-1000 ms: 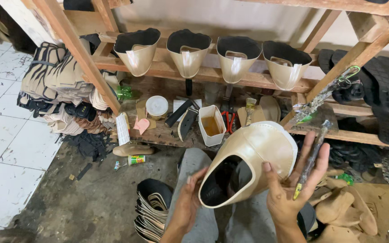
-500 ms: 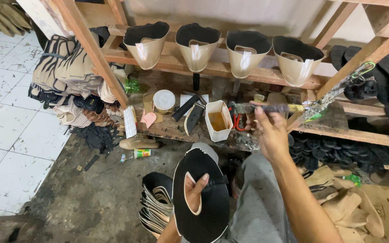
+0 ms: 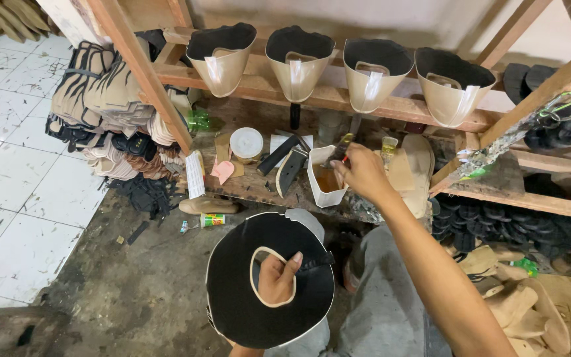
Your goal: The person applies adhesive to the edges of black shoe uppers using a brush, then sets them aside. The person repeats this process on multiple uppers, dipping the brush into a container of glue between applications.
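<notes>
The left hand (image 3: 277, 277) reaches up through the oval opening of a shoe upper (image 3: 269, 281), a flat-looking piece with a matte black lining and a thin cream edge; its fingers curl around the rim of the opening and the thumb presses on a black strap at about 2 o'clock of the hole. The upper sits low in the view, over the lap in grey trousers (image 3: 378, 297).

The right hand (image 3: 363, 173) is stretched forward to the rough, stained wooden worktop (image 3: 252, 188). Its fingers are pinched narrow around a slim brush (image 3: 338, 151), whose tip dips toward a white plastic tub (image 3: 326, 177) of amber glue. At 9 o'clock of the tub lie two dark, flat tools (image 3: 285, 162), and further that way stands a round white lidded pot (image 3: 246, 143).

On the shelf rail (image 3: 312, 98) at 12 o'clock hang four cone-shaped cream uppers (image 3: 299, 63) with black linings, smooth and slightly glossy. Stacks of tan and black cut pieces (image 3: 110, 112) hang at 10 o'clock, above white cracked tiles (image 3: 8, 172) and gritty concrete.

Compared with half a second before, the right hand has come down from the worktop's back edge to the tub, and the upper has stayed turned lining-up. A second ago both hands were at the upper, held cream side out, with the brush between the right fingers.
</notes>
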Motion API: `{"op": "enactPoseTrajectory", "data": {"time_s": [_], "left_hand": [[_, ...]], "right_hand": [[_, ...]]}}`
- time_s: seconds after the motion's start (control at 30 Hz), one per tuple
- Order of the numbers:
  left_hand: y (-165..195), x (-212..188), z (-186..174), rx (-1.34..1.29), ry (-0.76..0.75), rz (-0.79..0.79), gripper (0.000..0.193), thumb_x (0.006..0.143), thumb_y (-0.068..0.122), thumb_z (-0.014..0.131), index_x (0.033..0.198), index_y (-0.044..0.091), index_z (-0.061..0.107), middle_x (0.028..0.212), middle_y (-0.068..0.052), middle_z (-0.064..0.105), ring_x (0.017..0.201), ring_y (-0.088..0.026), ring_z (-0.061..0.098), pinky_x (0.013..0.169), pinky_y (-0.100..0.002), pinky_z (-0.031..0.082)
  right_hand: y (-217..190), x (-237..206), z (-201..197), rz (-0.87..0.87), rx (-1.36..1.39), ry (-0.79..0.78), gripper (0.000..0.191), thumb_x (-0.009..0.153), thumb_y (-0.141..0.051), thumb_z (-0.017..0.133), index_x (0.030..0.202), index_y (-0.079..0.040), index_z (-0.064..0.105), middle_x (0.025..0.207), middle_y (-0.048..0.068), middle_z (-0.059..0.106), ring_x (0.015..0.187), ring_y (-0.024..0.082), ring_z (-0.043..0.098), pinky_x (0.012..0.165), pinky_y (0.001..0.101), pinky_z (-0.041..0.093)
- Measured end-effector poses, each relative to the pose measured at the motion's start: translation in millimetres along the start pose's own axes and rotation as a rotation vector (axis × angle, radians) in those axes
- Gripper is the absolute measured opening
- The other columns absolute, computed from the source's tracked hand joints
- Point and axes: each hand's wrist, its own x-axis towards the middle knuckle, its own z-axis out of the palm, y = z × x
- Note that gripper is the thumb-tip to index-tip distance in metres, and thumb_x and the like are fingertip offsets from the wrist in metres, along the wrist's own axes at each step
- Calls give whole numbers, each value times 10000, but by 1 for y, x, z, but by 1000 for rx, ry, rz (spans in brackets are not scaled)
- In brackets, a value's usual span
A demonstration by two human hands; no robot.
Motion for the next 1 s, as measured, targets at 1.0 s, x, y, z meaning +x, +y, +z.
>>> {"op": "enactPoseTrajectory", "data": {"time_s": [1.0], "left_hand": [[2,2,15,-112,-7,54,139,1001,58,612,1074,-54,652,847,-26,675,755,-112,610,701,-274,476]], "right_hand": [[-25,-45,-45,9,-162,63,204,847,-239,769,930,-56,737,803,179,700,748,369,672,679,462,503]]}}
